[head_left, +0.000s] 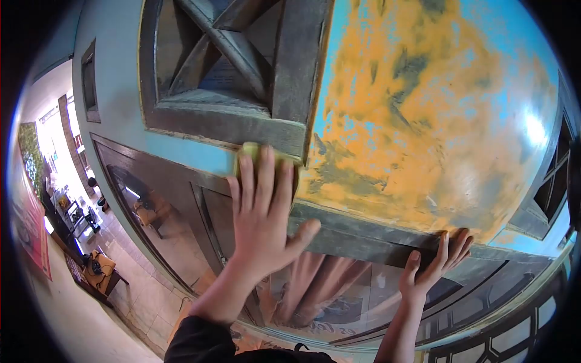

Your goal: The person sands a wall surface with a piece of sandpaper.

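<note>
My left hand point(260, 209) lies with its fingers stretched over a yellow-green, sponge-like pad point(254, 155), pressing it against the wall. The pad sits on the narrow strip below a dark wooden vent frame point(212, 118), beside its lower right corner. Most of it is hidden under the fingers. Farther right, my right hand point(433, 266) holds nothing. Its fingertips rest on the wooden rail point(363, 233) along the bottom of a patchy orange and blue wall panel point(387, 121), with the thumb apart.
Below the rail are dark-framed glass panes point(327, 290) with a curtain and lettering. Another vent point(554, 169) is at the far right. To the left, a tiled floor point(142, 302) leads past a small wooden table point(100, 272) toward a bright opening.
</note>
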`<state>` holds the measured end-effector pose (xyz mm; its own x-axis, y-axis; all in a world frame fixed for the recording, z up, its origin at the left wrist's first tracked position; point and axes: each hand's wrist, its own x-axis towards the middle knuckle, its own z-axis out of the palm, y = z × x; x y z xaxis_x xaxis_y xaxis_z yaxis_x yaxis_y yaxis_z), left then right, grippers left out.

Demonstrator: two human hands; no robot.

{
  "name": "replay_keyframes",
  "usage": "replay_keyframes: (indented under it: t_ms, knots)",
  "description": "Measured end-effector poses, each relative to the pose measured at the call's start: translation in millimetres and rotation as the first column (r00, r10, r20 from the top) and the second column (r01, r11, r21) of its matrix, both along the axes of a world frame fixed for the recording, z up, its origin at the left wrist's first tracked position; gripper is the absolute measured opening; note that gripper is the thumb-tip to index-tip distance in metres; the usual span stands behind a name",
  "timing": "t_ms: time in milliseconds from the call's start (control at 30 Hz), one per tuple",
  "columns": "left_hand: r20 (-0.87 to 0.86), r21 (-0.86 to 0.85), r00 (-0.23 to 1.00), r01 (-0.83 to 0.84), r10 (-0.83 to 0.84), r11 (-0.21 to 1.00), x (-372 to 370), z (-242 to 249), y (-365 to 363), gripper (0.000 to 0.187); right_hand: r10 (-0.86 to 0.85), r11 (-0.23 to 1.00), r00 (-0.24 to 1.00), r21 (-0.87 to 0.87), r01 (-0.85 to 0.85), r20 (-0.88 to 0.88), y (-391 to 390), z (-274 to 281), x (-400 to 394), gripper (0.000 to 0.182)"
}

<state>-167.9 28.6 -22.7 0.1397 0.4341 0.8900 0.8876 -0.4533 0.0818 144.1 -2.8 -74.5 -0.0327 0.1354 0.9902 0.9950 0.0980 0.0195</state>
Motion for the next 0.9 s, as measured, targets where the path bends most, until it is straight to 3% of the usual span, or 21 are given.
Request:
replay_keyframes:
  t_ms: [100, 200, 233, 367, 600, 767, 867, 900]
  knots:
    - [-0.013, -0.025, 1.000, 0.013, -0.013, 1.000, 3.1, -35.1, 0.4, 0.084, 0.001, 1.000, 1.000, -0.004, -0.001, 0.001, -1.1, -2.4, -2.6, 0.059]
    - [-0.026, -0.016, 0.997, -0.074, 0.073, 0.997, -10.1, -11.7, 6.5, 0.092, 0.003, 1.000, 1.000, 0.011, -0.003, -0.014, 0.3, -2.4, -3.5, 0.059]
    - [-0.087, -0.050, 0.981, -0.177, 0.172, 0.983, -12.3, -0.8, 2.1, 0.094, 0.010, 1.000, 1.000, 0.021, -0.010, -0.020, 0.6, -1.1, -5.6, 0.060]
    - [0.000, -0.003, 0.997, 0.081, -0.081, 0.997, -2.6, -20.6, 0.5, 0.093, 0.055, 0.998, 0.998, 0.036, -0.053, -0.035, -1.3, 2.7, -10.4, 0.057]
    - [0.098, 0.061, 0.995, 0.029, -0.035, 0.998, -30.5, 0.8, 15.1, 0.087, 0.084, 0.994, 0.994, 0.071, -0.079, -0.068, 0.3, 8.0, -27.4, 0.055]
    - [0.029, 0.039, 0.999, -0.020, 0.019, 0.999, -41.3, -30.3, 16.0, 0.089, 0.033, 0.994, 0.999, 0.106, -0.030, -0.031, 9.0, 0.9, -24.7, 0.056]
    - [0.233, 0.125, 0.972, -0.025, -0.005, 0.992, -63.3, -10.2, 33.3, 0.091, 0.035, 0.992, 0.999, 0.119, -0.032, -0.023, 11.3, 1.8, -25.6, 0.056]
    - [0.216, 0.123, 0.976, -0.056, 0.028, 0.991, -62.2, -6.4, 33.6, 0.095, 0.043, 0.993, 0.999, 0.114, -0.040, -0.029, 11.5, 1.7, -26.2, 0.056]
